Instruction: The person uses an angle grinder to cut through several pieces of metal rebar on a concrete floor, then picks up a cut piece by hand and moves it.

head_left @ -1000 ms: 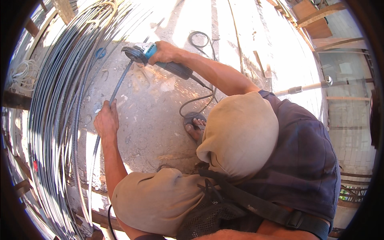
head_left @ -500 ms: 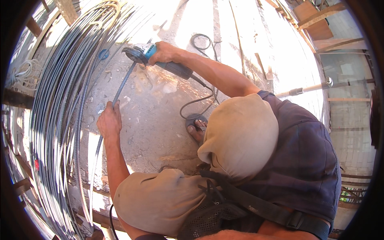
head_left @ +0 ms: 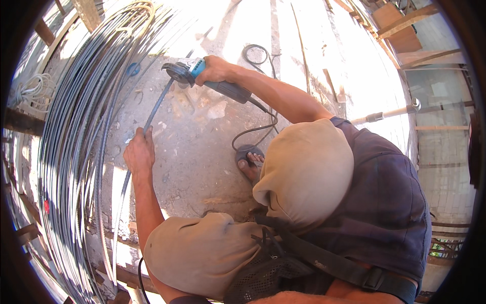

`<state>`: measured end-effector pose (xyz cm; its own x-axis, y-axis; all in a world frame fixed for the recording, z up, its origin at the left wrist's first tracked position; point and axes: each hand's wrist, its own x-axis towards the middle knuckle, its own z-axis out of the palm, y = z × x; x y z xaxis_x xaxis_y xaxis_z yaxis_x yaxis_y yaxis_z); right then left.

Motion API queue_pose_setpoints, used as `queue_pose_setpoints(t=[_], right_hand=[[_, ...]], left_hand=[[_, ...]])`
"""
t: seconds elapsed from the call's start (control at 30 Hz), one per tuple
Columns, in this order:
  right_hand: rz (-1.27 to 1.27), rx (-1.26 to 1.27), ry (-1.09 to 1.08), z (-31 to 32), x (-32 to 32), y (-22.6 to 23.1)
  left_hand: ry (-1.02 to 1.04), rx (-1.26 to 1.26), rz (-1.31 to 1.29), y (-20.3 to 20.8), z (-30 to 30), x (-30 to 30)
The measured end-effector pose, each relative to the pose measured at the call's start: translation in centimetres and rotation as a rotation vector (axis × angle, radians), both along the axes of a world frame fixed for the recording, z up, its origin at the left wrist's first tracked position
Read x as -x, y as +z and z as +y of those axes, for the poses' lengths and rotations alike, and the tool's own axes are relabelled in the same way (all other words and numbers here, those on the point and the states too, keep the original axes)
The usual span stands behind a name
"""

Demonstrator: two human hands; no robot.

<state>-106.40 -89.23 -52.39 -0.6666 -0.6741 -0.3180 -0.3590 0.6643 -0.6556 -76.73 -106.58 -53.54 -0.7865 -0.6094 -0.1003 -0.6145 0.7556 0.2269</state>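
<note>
My left hand is closed around a grey steel reinforcing bar, which rises at a slant from the dusty floor area on the left. In my right hand is an angle grinder with a teal and black body, gripped near its head. Its guarded disc sits at the bar, well beyond my left hand. A dark length of bar shows past the grinder head; whether it is still joined is hidden.
Many long steel bars lie bundled along the left. The grinder's black cable loops past my sandalled foot. A small blue ring lies beside the bundle, and a coil of pale cord is at far left.
My right hand and the grinder have shifted slightly right and nearer. The sparks spraying from the disc earlier are gone. My left hand stays in place on the bar.
</note>
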Motion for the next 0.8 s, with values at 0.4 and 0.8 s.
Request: queue_pose_setpoints(t=[0.4, 0.8], right_hand=[[0.004, -0.006, 0.002, -0.8, -0.1, 0.4], [0.012, 0.016, 0.005, -1.2, 0.5, -0.5]], left_hand=[[-0.012, 0.016, -0.006, 0.0, 0.2, -0.1], [-0.016, 0.011, -0.009, 0.2, 0.2, 0.0]])
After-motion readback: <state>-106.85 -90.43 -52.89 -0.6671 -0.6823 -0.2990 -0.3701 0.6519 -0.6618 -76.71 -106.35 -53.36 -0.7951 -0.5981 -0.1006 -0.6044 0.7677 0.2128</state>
